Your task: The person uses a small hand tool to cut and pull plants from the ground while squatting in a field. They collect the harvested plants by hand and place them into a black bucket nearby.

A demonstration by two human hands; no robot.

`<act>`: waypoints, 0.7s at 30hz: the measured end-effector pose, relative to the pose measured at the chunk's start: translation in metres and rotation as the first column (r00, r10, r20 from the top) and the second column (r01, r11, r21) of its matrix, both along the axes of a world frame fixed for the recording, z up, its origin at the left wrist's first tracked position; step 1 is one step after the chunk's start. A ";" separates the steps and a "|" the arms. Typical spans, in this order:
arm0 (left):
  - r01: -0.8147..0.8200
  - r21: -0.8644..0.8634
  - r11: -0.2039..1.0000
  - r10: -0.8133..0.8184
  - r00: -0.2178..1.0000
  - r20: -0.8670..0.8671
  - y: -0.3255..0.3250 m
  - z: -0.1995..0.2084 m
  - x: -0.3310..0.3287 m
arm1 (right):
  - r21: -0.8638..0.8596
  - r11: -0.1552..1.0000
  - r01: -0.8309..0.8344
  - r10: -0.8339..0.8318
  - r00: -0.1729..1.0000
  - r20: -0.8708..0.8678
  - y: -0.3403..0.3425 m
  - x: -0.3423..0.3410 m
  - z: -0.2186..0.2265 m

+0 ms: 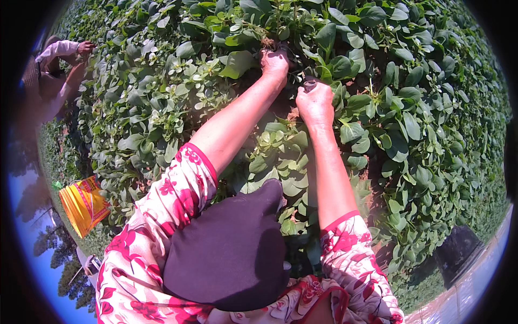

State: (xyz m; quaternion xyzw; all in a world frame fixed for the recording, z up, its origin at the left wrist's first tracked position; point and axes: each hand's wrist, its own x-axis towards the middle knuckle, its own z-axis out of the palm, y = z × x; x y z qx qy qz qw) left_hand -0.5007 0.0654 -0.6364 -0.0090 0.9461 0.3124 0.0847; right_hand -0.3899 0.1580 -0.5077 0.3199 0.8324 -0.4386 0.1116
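Note:
My left hand [275,63] is closed among the leaves at the top middle. A brown root clump [267,43] shows just beyond its fingers, apparently of a pulled plant in its grip; leaves cover the rest. To its right and a little nearer, my right hand [316,103] is a fist around a dark tool handle [309,85] with a round end; any blade is hidden. Broad-leaved green plants [350,65] crowd around both hands. Between my forearms grows a paler leafy clump [275,141], with some brown soil showing beside it.
A dark cloth-covered shape [226,254] fills the lower middle. A yellow-orange bag or box [84,206] stands at the left. Another person [54,81] crouches at the far left, a hand over the plants. A black container [457,249] sits at the lower right beside a pale strip.

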 end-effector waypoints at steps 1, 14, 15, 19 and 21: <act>0.019 0.004 1.000 -0.019 0.999 -0.051 -0.011 -0.009 0.000 | 0.053 0.998 0.018 -0.016 0.999 -0.039 -0.002 0.010 0.003; -0.067 0.611 0.789 0.026 0.997 0.075 0.005 -0.013 -0.004 | 0.113 0.991 0.075 -0.060 0.989 -0.134 0.020 0.052 0.022; -0.044 0.669 0.742 0.050 0.999 0.009 0.000 -0.022 -0.007 | 0.117 0.991 0.067 -0.051 0.989 -0.136 0.015 0.051 0.023; -0.020 0.249 0.968 -0.071 0.934 0.350 0.030 0.016 -0.018 | 0.152 0.980 0.127 -0.106 0.984 -0.142 0.014 0.047 0.016; 0.208 0.160 0.965 -0.258 0.868 0.425 0.030 0.030 -0.022 | 0.137 0.981 0.140 -0.116 0.979 -0.168 0.009 0.044 0.019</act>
